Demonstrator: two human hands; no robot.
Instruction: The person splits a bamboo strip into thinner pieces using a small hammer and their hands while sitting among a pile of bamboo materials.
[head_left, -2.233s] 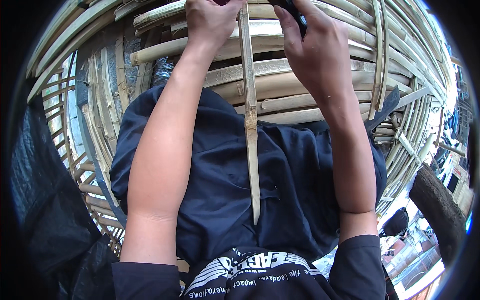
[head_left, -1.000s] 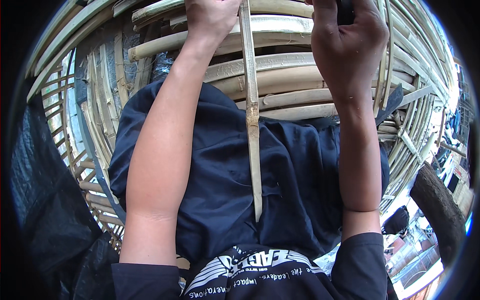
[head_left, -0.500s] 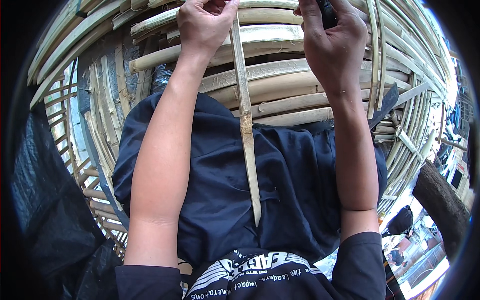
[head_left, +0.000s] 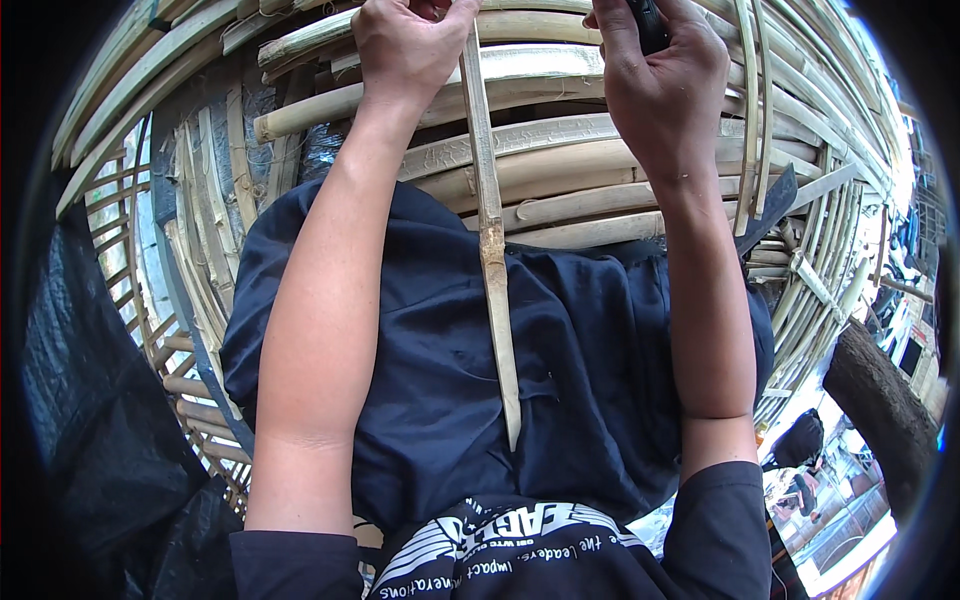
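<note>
The left hand point(head_left: 415, 45) grips a strip point(head_left: 490, 235) between thumb and fingers. The right hand point(head_left: 665, 90), set apart to the right, is closed around a black handle point(head_left: 648, 25), only part of which shows. The strip runs down from the left hand, across the slats point(head_left: 565, 180), its tapered end over the dark cloth point(head_left: 430, 350) on the lap.

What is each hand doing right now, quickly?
Left hand: closed, holding the bamboo strip near the picture's top edge.
Right hand: closed around a black object, only partly visible.
</note>
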